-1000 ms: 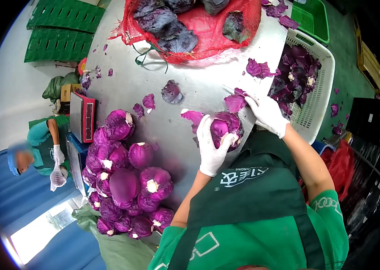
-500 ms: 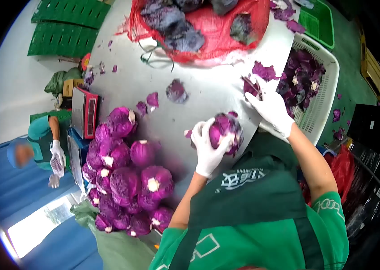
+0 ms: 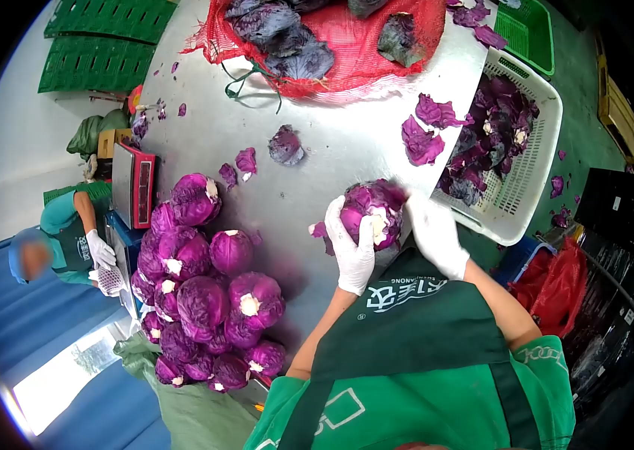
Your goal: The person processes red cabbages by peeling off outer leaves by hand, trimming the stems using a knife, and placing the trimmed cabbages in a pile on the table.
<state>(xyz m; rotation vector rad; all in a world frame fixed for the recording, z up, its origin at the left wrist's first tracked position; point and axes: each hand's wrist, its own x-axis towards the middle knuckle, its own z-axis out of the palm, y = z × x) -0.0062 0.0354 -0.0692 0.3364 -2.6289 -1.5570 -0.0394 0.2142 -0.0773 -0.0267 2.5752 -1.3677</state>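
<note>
A purple cabbage (image 3: 358, 214) with its pale cut stem towards me rests in my left hand (image 3: 351, 251), whose gloved fingers wrap its left and near side. At the right edge of the cabbage is my right hand (image 3: 437, 236), also in a white glove; its fingers are blurred and partly hidden. A small leaf piece (image 3: 318, 229) sticks out left of my left hand. Loose purple leaves (image 3: 422, 142) lie on the metal table beyond my right hand.
Trimmed cabbages (image 3: 208, 307) are heaped at left. A red mesh bag (image 3: 347, 71) holds darker cabbages at the far side. On the right stands a white crate (image 3: 534, 176) of leaves. A co-worker (image 3: 77, 240) stands by a red scale (image 3: 143, 187).
My right hand has let go of a leaf, now lying on the table, and moved back to the cabbage. The cabbage has turned slightly in my left hand. The co-worker's hands have shifted.
</note>
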